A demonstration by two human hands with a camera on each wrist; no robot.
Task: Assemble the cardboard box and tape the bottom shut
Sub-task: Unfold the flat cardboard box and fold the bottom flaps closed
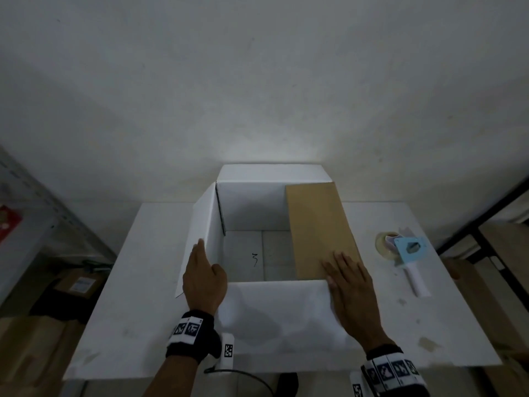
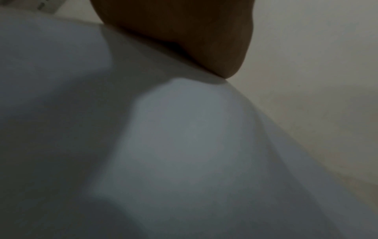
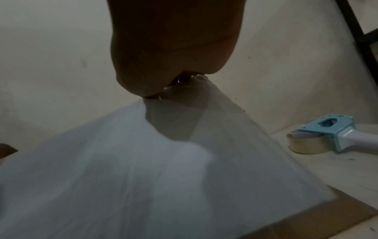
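Note:
A white cardboard box stands open on the white table, a scribble on its inner floor. Its left flap stands up, and the brown-faced right flap is folded inward. The near flap slopes toward me. My left hand lies on the left flap's near end with straight fingers, thumb on the inner side. My right hand presses flat on the brown flap's near corner. The wrist views show only each palm on white cardboard.
A blue and white tape dispenser lies on the table right of the box. A grey metal shelf and a carton are at the left. Brown cardboard and a black frame are at the right.

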